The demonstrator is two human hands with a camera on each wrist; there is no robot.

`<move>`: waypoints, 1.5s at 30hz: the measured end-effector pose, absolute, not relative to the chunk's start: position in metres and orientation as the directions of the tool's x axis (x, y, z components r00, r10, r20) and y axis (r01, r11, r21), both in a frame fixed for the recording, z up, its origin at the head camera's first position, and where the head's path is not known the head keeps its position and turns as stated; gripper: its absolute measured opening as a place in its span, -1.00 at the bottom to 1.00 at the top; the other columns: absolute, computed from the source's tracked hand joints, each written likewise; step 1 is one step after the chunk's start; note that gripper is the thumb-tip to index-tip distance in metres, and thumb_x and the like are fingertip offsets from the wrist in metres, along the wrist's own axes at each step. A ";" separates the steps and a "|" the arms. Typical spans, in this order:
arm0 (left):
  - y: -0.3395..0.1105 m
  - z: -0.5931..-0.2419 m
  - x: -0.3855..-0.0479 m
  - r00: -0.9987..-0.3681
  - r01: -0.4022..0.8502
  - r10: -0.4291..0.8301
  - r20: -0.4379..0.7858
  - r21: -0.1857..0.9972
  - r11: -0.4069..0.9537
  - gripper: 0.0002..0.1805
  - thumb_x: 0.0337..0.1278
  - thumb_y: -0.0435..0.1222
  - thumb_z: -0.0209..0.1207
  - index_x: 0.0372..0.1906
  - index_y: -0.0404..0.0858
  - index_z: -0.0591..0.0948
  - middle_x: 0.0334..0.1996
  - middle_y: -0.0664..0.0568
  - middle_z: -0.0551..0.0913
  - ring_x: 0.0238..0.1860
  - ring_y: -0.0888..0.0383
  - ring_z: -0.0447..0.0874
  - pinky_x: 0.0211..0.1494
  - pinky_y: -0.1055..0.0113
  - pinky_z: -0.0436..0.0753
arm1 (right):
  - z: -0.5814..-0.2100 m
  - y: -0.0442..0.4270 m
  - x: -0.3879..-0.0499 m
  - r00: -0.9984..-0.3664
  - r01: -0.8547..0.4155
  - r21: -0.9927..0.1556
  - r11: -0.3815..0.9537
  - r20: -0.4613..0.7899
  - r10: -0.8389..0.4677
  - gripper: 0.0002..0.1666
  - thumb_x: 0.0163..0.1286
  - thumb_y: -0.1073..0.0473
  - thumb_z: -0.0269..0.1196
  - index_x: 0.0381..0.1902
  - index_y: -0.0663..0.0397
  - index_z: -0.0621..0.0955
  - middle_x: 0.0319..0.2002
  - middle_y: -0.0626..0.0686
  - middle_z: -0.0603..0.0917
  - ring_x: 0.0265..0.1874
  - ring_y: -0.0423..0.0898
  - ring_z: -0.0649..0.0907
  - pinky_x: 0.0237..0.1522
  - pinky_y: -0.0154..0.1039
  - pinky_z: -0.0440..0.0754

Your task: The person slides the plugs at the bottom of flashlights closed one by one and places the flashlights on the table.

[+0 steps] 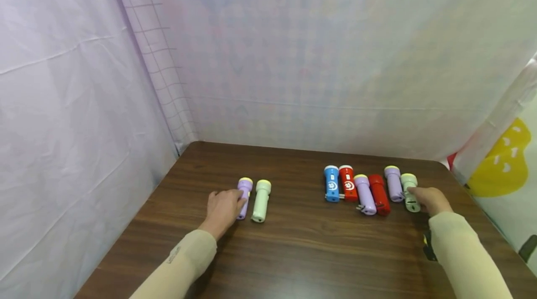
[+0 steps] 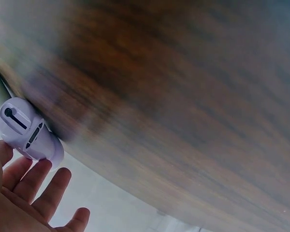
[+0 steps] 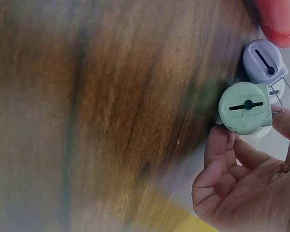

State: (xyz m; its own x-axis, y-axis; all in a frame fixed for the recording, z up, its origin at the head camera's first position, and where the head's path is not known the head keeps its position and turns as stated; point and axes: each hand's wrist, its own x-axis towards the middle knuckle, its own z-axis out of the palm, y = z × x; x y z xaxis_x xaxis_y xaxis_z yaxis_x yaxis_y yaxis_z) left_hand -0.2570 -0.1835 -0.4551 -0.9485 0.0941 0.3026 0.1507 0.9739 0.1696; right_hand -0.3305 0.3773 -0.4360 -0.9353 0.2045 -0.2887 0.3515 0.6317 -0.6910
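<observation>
My left hand [image 1: 224, 208] is at the left side of a purple flashlight [image 1: 244, 186], its fingertips touching the body. In the left wrist view, fairly straight, spread fingers meet that purple flashlight [image 2: 26, 128]. A pale green flashlight [image 1: 261, 203] lies just right of it. My right hand [image 1: 432, 198] pinches another pale green flashlight [image 1: 409, 180] at the right end of the row. In the right wrist view, thumb and fingers sit on different sides of this green flashlight [image 3: 241, 108], whose metal plug prongs stick out. A purple flashlight [image 1: 393, 184] lies beside it.
Leftward along the row lie a red flashlight [image 1: 379, 196], a purple one [image 1: 366, 196], a red one with a white emblem [image 1: 348, 180] and a blue one [image 1: 331, 180]. The brown wooden table [image 1: 293, 247] meets a hanging cloth [image 1: 314, 79] behind.
</observation>
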 end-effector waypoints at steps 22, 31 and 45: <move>-0.183 -0.454 -0.254 -0.947 0.146 0.087 0.309 0.172 0.974 -0.81 0.29 -0.08 0.23 -0.23 -0.10 0.69 -0.28 -0.04 0.76 -0.26 -0.08 0.73 0.08 -0.19 0.46 | -0.421 0.382 -0.310 -0.944 0.328 -0.524 0.786 -0.209 0.255 -0.06 0.38 -0.25 0.08 -0.02 0.75 0.42 -0.21 0.54 0.54 -0.18 0.38 0.53 -0.14 0.18 0.52; -0.183 -0.455 -0.254 -0.947 0.145 0.086 0.311 0.172 0.974 -0.80 0.29 -0.08 0.24 -0.20 -0.11 0.71 -0.24 -0.04 0.76 -0.23 -0.08 0.73 0.09 -0.20 0.46 | -0.412 0.385 -0.303 -0.928 0.372 -0.538 0.757 -0.245 0.282 -0.03 0.38 -0.24 0.10 0.10 0.76 0.33 -0.07 0.61 0.46 -0.09 0.44 0.48 -0.04 0.27 0.48; -0.184 -0.455 -0.256 -0.948 0.145 0.085 0.307 0.177 0.974 -0.81 0.30 -0.08 0.23 -0.23 -0.10 0.70 -0.28 -0.04 0.76 -0.25 -0.08 0.73 0.09 -0.19 0.46 | -0.400 0.387 -0.297 -0.936 0.344 -0.588 0.732 -0.153 0.317 -0.12 0.35 -0.20 0.14 -0.06 0.74 0.44 -0.32 0.46 0.58 -0.27 0.31 0.55 -0.28 0.07 0.52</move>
